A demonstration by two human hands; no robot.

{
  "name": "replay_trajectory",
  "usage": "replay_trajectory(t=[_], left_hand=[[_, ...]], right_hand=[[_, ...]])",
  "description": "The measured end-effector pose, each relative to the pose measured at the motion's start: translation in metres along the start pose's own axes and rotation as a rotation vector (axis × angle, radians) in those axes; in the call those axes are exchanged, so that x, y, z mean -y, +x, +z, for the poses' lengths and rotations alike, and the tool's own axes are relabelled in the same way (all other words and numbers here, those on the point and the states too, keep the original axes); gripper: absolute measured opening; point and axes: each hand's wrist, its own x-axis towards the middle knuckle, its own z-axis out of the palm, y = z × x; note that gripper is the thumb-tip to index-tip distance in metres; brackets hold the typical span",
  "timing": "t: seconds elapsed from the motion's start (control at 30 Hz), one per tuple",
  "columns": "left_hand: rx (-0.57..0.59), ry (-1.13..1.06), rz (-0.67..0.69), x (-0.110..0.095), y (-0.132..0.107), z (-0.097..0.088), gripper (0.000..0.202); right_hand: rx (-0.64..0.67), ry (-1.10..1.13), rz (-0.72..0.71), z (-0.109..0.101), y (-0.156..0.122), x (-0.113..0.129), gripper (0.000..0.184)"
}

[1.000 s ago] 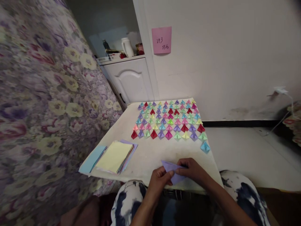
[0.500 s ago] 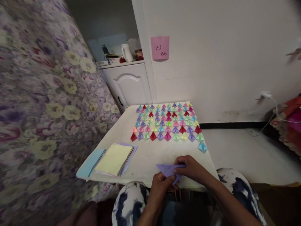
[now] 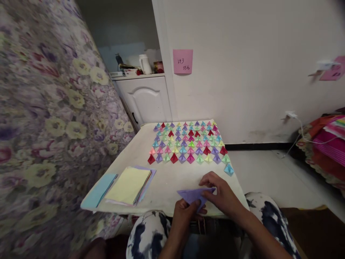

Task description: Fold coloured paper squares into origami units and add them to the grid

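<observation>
One purple paper (image 3: 190,195): folded to a triangle, point down, held up at the near edge of the table (image 3: 164,183).
Purple paper feel: probably super light, thin, a bit springy along the folds, easy to crease by accident; best pinched flat near the lower point plus one end of the long top edge, nice and gentle.
Left hand (image 3: 187,212): pinching the lower part, thumb in front, fingers behind.
Right hand (image 3: 218,191): thumb against the right end, forefinger lifted above; other fingers hidden, so can't tell if gripping.
Blue folded piece (image 3: 229,169): by the table's right edge, just nearer than the multicoloured rows (image 3: 191,157).
Paper stack (image 3: 129,185): off left, pale yellow on top, beside blue paper (image 3: 98,190).
Pink note (image 3: 183,61): up on the wall.
</observation>
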Motion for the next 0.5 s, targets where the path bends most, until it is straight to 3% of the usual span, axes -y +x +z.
replay_trajectory(t=[0.1,0.5], left_hand=[[0.0,0.004,0.013,-0.0036,-0.0017,0.0002,0.036],[0.038,0.035,-0.008,-0.0007,0.0014,-0.0026,0.035]], right_hand=[[0.008,0.023,-0.067,0.0036,-0.005,0.004,0.025],[0.034,0.005,-0.018,0.0088,-0.0042,0.0004,0.027]])
